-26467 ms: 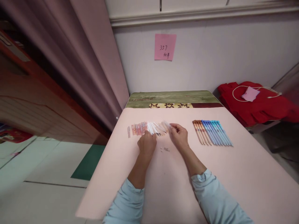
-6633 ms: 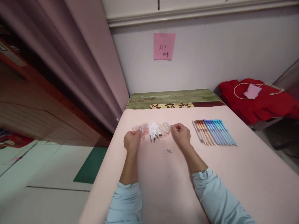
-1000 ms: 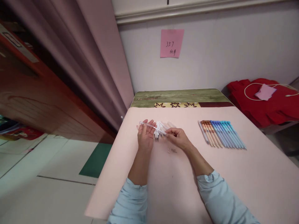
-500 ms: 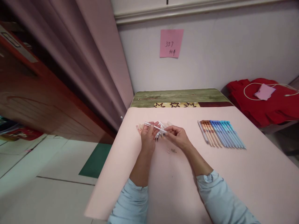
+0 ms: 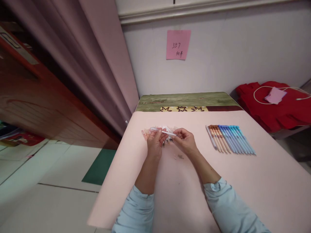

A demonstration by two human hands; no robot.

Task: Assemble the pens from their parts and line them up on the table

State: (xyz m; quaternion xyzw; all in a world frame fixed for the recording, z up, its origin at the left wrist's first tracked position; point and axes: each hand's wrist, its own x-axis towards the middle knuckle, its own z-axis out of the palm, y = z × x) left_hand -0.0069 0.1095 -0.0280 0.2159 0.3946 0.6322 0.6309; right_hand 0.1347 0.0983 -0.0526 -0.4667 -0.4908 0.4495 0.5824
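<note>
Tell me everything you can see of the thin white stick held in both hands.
The thin white stick looks like pale plastic, slim and straight; detail is too small to tell. It lies almost level, above a loose pile of similar pieces. The left hand grips its left half; the right hand pinches its right end.

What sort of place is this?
Probably a home room: heavy curtain, red clothing heaped beside the pink-covered table, sticky note on the wall. The left hand and right hand hold a white tube.
</note>
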